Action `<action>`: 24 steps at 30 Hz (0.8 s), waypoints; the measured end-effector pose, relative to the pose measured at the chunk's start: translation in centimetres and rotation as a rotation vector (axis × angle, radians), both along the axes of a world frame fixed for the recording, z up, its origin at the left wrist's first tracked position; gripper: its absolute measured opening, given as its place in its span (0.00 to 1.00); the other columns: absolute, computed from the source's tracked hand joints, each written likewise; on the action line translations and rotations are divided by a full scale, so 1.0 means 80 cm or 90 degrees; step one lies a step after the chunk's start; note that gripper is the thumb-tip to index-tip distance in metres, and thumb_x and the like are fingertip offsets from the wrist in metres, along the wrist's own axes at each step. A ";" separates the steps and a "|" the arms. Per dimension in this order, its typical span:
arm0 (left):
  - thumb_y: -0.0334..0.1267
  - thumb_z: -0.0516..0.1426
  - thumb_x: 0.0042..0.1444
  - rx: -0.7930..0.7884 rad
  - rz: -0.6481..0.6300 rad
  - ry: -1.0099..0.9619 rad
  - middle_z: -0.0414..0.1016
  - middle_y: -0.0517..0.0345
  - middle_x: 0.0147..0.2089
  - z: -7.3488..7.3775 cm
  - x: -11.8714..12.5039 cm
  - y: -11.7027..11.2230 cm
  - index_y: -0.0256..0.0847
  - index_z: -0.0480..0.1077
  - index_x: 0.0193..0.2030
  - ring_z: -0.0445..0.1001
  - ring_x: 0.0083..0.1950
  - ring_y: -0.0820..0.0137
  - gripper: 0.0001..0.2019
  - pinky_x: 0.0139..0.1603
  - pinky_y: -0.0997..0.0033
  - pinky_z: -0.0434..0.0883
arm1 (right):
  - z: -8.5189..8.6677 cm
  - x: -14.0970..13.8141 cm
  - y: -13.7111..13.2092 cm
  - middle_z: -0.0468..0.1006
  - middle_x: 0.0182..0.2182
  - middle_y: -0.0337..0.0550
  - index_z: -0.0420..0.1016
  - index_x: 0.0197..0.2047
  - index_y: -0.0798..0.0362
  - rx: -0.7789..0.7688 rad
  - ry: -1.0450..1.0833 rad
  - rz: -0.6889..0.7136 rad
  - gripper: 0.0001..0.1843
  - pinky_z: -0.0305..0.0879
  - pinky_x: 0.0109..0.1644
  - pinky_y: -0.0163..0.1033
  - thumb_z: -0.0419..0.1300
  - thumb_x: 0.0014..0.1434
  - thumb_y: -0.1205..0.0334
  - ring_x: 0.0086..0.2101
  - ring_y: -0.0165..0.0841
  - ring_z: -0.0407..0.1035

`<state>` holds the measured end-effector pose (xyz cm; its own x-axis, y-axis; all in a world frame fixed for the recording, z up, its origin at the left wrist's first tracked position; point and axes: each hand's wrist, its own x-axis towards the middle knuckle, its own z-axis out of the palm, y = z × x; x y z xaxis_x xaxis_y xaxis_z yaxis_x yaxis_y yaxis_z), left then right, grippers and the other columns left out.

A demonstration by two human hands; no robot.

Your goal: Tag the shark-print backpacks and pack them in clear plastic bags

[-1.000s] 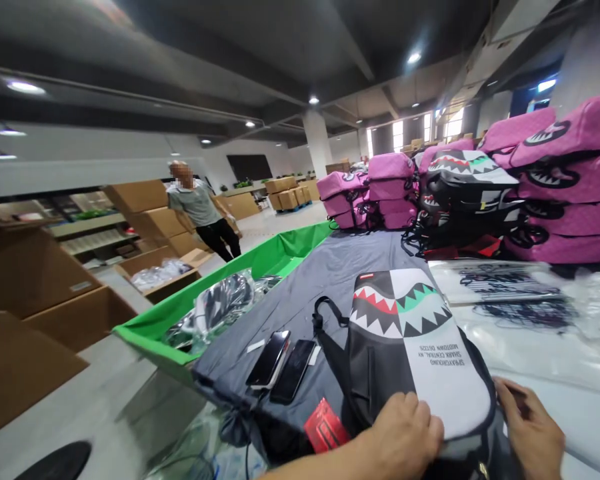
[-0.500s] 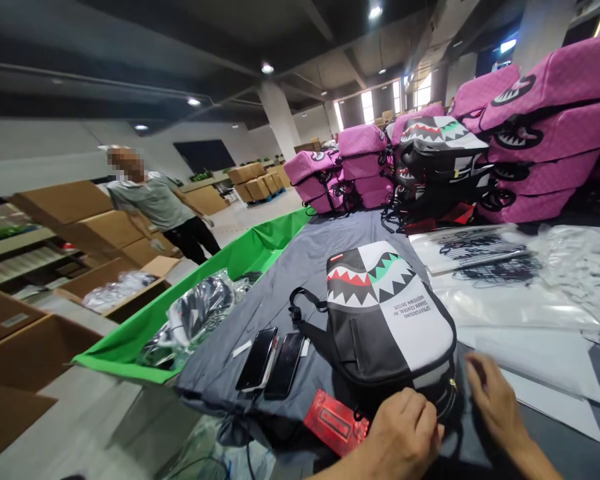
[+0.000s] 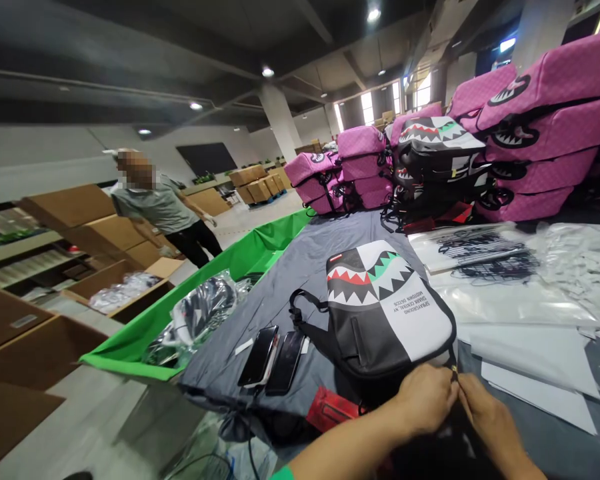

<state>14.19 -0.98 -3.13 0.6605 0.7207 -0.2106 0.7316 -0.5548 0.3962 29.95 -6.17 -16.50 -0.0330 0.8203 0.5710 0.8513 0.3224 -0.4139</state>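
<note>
A black, white and grey backpack (image 3: 380, 320) with a printed shark mouth lies on the dark cloth-covered table, its lettering upside down to me. My left hand (image 3: 427, 395) is closed at its near edge, fingers pinching the side of the bag. Close against it, my right hand (image 3: 487, 408) is closed too, its fingertips meeting the left ones. A gold-coloured zipper pull (image 3: 454, 369) shows just above the fingertips. What exactly lies between the fingers is hidden. A red tag (image 3: 331, 408) sits by my left forearm, partly covered by it.
Two phones (image 3: 285, 363) lie left of the backpack. White sheets (image 3: 537, 393) and clear plastic bags (image 3: 520, 297) are to the right. Pink bags (image 3: 540, 133) are stacked behind. A green-lined bin (image 3: 130, 363) runs along the table's left side; a person (image 3: 163, 207) stands beyond it.
My left hand has moved up and right along the bag's near edge. My right hand has come left and closed beside it. More of the red tag is covered.
</note>
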 end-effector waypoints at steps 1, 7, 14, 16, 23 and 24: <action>0.39 0.48 0.69 -0.044 0.020 -0.025 0.81 0.51 0.36 0.008 0.001 0.004 0.37 0.75 0.42 0.80 0.37 0.63 0.15 0.37 0.70 0.72 | 0.000 0.003 -0.007 0.75 0.25 0.36 0.69 0.41 0.45 -0.006 -0.017 -0.001 0.14 0.60 0.19 0.37 0.44 0.72 0.56 0.20 0.37 0.74; 0.37 0.49 0.66 -0.173 -0.011 -0.028 0.79 0.53 0.31 0.029 0.019 0.007 0.36 0.76 0.42 0.78 0.33 0.66 0.14 0.37 0.71 0.73 | 0.002 0.025 -0.042 0.80 0.27 0.35 0.68 0.44 0.45 -0.035 -0.042 0.053 0.11 0.63 0.20 0.34 0.46 0.70 0.63 0.21 0.35 0.76; 0.47 0.53 0.66 -0.059 0.069 -0.015 0.80 0.33 0.50 0.021 0.048 0.003 0.29 0.74 0.52 0.80 0.52 0.50 0.21 0.50 0.56 0.77 | 0.023 0.068 -0.010 0.79 0.29 0.39 0.71 0.45 0.47 -0.023 -0.104 0.145 0.18 0.63 0.23 0.34 0.45 0.58 0.71 0.22 0.34 0.74; 0.43 0.53 0.67 -0.062 0.075 -0.041 0.82 0.38 0.47 0.028 0.047 0.011 0.31 0.76 0.49 0.81 0.48 0.55 0.17 0.48 0.61 0.76 | 0.035 0.081 -0.006 0.79 0.30 0.40 0.72 0.46 0.47 -0.057 -0.116 0.158 0.18 0.64 0.25 0.34 0.46 0.58 0.71 0.25 0.35 0.75; 0.40 0.61 0.59 -0.122 0.136 -0.067 0.83 0.49 0.38 0.056 0.064 0.036 0.32 0.81 0.42 0.79 0.39 0.66 0.12 0.37 0.74 0.72 | 0.036 0.041 -0.039 0.73 0.21 0.38 0.71 0.34 0.47 -0.155 0.042 0.260 0.15 0.58 0.24 0.35 0.46 0.68 0.59 0.19 0.33 0.66; 0.40 0.61 0.60 -0.132 0.147 -0.057 0.83 0.48 0.39 0.055 0.074 0.035 0.31 0.81 0.43 0.79 0.40 0.66 0.13 0.38 0.74 0.72 | 0.030 0.017 -0.044 0.72 0.20 0.39 0.72 0.34 0.48 -0.158 0.093 0.276 0.17 0.58 0.23 0.36 0.45 0.68 0.57 0.19 0.33 0.66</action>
